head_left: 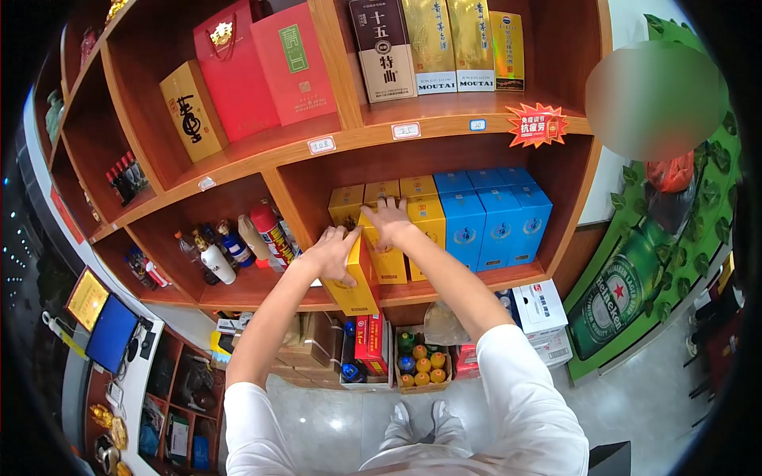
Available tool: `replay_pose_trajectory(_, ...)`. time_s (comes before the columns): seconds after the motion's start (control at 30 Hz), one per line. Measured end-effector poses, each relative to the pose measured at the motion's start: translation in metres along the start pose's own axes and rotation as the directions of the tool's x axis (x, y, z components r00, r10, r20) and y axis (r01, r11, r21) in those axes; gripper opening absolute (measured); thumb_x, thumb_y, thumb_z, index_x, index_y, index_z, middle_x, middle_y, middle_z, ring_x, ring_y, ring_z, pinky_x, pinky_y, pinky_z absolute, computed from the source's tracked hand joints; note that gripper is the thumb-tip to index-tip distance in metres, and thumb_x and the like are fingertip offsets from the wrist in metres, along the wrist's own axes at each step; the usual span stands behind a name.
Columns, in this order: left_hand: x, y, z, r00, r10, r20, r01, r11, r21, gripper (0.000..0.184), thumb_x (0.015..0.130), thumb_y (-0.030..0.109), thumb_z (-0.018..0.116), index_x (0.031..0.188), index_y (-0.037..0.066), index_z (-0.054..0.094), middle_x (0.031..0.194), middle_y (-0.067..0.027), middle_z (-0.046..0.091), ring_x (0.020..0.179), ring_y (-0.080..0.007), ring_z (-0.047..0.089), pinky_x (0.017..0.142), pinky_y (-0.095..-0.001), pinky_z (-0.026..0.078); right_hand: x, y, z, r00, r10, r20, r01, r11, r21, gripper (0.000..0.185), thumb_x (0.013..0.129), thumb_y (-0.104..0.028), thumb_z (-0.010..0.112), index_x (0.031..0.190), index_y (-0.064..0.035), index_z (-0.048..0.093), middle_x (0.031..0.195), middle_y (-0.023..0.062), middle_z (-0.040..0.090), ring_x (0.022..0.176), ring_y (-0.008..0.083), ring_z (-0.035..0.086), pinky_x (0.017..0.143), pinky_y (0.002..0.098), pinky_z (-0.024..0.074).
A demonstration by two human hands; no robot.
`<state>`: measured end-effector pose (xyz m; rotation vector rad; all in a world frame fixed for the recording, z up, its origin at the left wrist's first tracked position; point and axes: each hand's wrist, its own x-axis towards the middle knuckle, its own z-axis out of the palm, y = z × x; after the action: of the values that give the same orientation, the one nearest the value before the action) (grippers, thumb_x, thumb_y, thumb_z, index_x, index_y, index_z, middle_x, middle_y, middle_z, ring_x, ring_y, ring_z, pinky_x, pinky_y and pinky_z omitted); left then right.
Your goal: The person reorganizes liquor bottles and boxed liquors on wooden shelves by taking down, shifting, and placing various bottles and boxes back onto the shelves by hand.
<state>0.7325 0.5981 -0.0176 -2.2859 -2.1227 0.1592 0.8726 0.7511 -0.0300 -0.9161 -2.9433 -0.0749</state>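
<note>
My left hand point(335, 252) grips the upper part of a yellow box point(355, 287), which stands tilted and sticks out over the front edge of the wooden shelf point(492, 278). My right hand point(387, 222) rests with spread fingers on the top of a neighbouring yellow box point(389, 266). Another yellow box point(424, 230) stands just right of that hand, and one more shows behind my left hand. Several blue boxes point(464, 236) fill the right part of the same compartment.
Higher up, gift boxes point(294, 67) and tall liquor boxes point(385, 51) stand on a shelf. Bottles point(216, 263) occupy the compartment at left. On the floor are a crate of bottles point(422, 386) and white cartons point(541, 309). A green beer display point(635, 270) stands at right.
</note>
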Motion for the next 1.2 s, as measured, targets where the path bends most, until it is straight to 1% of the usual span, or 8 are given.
replay_pose_trajectory(0.2,-0.004,0.002,-0.006,0.999,-0.032,-0.010,0.031,0.996,-0.078,0.137,0.055,0.044,0.097,0.159,-0.001,0.019,0.145,-0.0350,0.039,0.139,-0.0514,0.037,0.119,-0.0500,0.035,0.004,0.007,-0.014,0.999,-0.040,0.026,0.040,0.999,-0.008,0.124,0.054,-0.039,0.099,0.157,-0.0194,0.032,0.158,0.0223,0.036,0.148,0.0409,0.033,0.117,0.0620,0.0310)
replay_pose_trajectory(0.4,0.010,0.006,-0.008,0.993,-0.120,-0.016,0.120,0.993,-0.010,0.137,0.055,0.043,0.097,0.159,-0.002,0.020,0.144,-0.0341,0.040,0.140,-0.0515,0.035,0.121,-0.0534,0.030,0.002,0.019,-0.013,0.984,-0.176,0.016,0.176,0.984,0.007,0.124,0.057,-0.038,0.098,0.159,-0.0192,0.030,0.155,0.0257,0.038,0.147,0.0430,0.033,0.119,0.0540,0.0321)
replay_pose_trajectory(0.6,0.037,-0.008,-0.009,0.992,-0.122,0.033,0.122,0.992,0.004,0.134,0.055,0.038,0.098,0.158,-0.001,0.022,0.145,-0.0290,0.040,0.142,-0.0471,0.035,0.123,-0.0517,0.026,0.001,0.018,-0.005,0.992,-0.127,0.021,0.126,0.991,0.041,0.120,0.059,-0.032,0.098,0.158,-0.0174,0.031,0.157,0.0227,0.038,0.149,0.0416,0.030,0.117,0.0570,0.0326)
replay_pose_trajectory(0.7,0.050,-0.020,0.000,0.993,-0.074,-0.093,0.076,0.997,0.021,0.118,0.058,0.031,0.096,0.154,-0.001,0.033,0.146,-0.0261,0.042,0.139,-0.0449,0.039,0.119,-0.0470,0.036,-0.014,0.012,0.001,0.991,-0.128,-0.049,0.128,0.992,-0.013,0.100,0.074,-0.028,0.088,0.158,-0.0169,0.035,0.155,0.0232,0.042,0.147,0.0405,0.035,0.117,0.0607,0.0311)
replay_pose_trajectory(0.8,0.055,-0.020,0.017,0.978,-0.077,-0.196,0.093,0.993,0.069,0.106,0.061,0.025,0.093,0.150,-0.001,0.040,0.146,-0.0237,0.043,0.138,-0.0435,0.040,0.117,-0.0455,0.038,-0.013,0.007,0.047,0.924,-0.092,-0.370,0.014,0.978,-0.209,0.104,0.066,-0.028,0.092,0.155,-0.0156,0.039,0.151,0.0222,0.046,0.141,0.0393,0.042,0.115,0.0622,0.0335)
replay_pose_trajectory(0.93,0.030,0.014,0.027,0.942,-0.092,-0.322,0.162,0.967,0.198,0.118,0.059,0.025,0.096,0.157,0.008,0.031,0.145,-0.0182,0.045,0.138,-0.0363,0.043,0.115,-0.0527,0.037,-0.011,0.009,0.068,0.858,-0.093,-0.505,-0.013,0.979,-0.202,0.098,0.068,-0.025,0.089,0.154,-0.0145,0.043,0.150,0.0215,0.048,0.141,0.0380,0.043,0.116,0.0599,0.0335)
replay_pose_trajectory(1.03,0.021,0.017,0.049,0.881,-0.032,-0.473,0.165,0.956,0.243,0.124,0.057,0.027,0.097,0.159,0.019,0.028,0.145,-0.0180,0.045,0.138,-0.0362,0.043,0.114,-0.0573,0.034,-0.011,0.007,0.067,0.858,-0.074,-0.509,-0.029,0.981,-0.193,0.096,0.069,-0.024,0.088,0.153,-0.0139,0.044,0.151,0.0216,0.048,0.142,0.0374,0.043,0.117,0.0586,0.0331)
replay_pose_trajectory(1.2,0.003,0.026,0.076,0.871,0.021,-0.492,0.206,0.892,0.403,0.118,0.056,0.036,0.095,0.157,0.027,0.034,0.149,-0.0209,0.041,0.141,-0.0403,0.037,0.114,-0.0594,0.030,-0.017,0.001,0.060,0.876,-0.041,-0.480,-0.037,0.988,-0.151,0.097,0.068,-0.023,0.088,0.154,-0.0137,0.043,0.151,0.0210,0.049,0.143,0.0371,0.043,0.118,0.0574,0.0326)
